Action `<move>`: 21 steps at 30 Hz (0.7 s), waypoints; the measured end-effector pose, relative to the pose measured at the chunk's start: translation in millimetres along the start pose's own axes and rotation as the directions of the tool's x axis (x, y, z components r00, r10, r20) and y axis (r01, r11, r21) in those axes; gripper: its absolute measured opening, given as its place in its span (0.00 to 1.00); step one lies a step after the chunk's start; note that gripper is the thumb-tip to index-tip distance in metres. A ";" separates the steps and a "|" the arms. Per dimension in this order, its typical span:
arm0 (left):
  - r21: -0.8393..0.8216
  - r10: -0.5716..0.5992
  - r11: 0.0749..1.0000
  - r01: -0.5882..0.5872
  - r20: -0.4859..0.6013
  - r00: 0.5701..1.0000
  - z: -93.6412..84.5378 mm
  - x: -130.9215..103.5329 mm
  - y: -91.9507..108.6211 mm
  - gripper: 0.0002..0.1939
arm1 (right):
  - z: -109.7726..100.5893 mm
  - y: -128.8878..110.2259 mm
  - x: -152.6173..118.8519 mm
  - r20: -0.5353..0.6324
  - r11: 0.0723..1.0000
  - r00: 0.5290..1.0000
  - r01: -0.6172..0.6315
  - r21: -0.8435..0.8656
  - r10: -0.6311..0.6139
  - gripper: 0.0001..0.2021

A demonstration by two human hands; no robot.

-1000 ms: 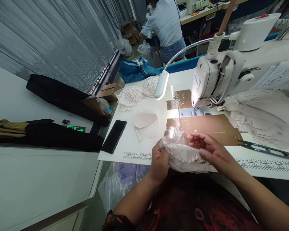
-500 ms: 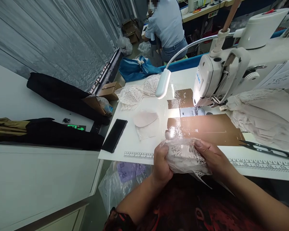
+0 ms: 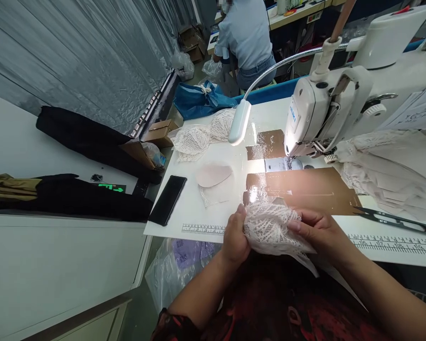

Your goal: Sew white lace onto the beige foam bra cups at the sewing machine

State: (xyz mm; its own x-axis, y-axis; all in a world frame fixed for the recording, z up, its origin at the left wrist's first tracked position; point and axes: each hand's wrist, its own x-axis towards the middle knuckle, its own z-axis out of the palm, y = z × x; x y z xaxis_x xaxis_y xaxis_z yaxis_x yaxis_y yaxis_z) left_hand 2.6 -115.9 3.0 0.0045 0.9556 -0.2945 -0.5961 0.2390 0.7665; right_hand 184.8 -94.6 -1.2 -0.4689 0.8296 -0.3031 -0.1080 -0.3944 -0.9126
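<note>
A white lace bra cup with a rounded shape is held between my hands at the table's front edge. My left hand grips its left side, thumb up and fingers hidden behind. On the right edge, my right hand pinches the lace between thumb and fingers, and a loose sheer flap hangs below. Beyond them stands a white sewing machine, its needle area lit. A pale cup piece with a lace edge lies flat to the left.
A black phone lies at the table's left edge. Two lace cups sit behind it, near a lamp. On the right are stacked pale fabric pieces and dark thread snips. A person sits beyond the table.
The lace cup has turned so its rounded, patterned face shows more fully. My right hand has shifted its grip along the right edge; my left hand has stayed nearly in place.
</note>
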 end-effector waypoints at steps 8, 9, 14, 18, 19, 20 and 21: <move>0.238 -0.050 0.971 0.029 0.083 0.995 -7.9 1.5 10.3 0.24 | -3.1 -19.8 -1.2 0.004 0.910 0.964 0.254 -0.327 -0.267 0.14; 0.212 -0.040 0.977 0.021 0.088 0.995 -6.2 0.5 10.9 0.25 | -2.6 -20.7 -2.0 -0.026 0.901 0.959 0.254 -0.353 -0.281 0.15; 0.170 -0.132 0.981 0.095 0.217 0.967 4.1 -8.5 10.3 0.36 | 2.3 -22.9 -6.2 -0.097 0.850 0.914 0.321 -0.418 -0.393 0.09; 0.245 -0.094 0.968 0.049 0.175 0.980 7.9 -11.5 4.9 0.30 | 5.9 -24.8 -5.2 -0.007 0.856 0.928 0.342 -0.387 -0.374 0.08; 0.250 -0.065 0.968 0.021 0.171 0.983 8.2 -10.9 4.4 0.27 | 6.2 -24.9 -4.6 0.002 0.877 0.940 0.318 -0.359 -0.340 0.08; 0.255 -0.048 0.967 0.002 0.175 0.983 8.5 -10.1 4.7 0.26 | 6.3 -24.7 -4.0 0.002 0.901 0.954 0.283 -0.329 -0.299 0.09; 0.262 -0.043 0.965 -0.007 0.185 0.982 8.8 -9.2 5.7 0.25 | 6.0 -24.2 -3.4 -0.007 0.921 0.966 0.245 -0.302 -0.259 0.10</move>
State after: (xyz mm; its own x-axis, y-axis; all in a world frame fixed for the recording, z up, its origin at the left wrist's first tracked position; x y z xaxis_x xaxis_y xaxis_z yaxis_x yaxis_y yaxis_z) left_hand 6.2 -121.8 15.0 0.1783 0.9598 -0.2168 -0.3647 0.2691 0.8914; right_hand 183.7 -90.2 23.6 -0.4192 0.9060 -0.0586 0.0509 -0.0410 -0.9979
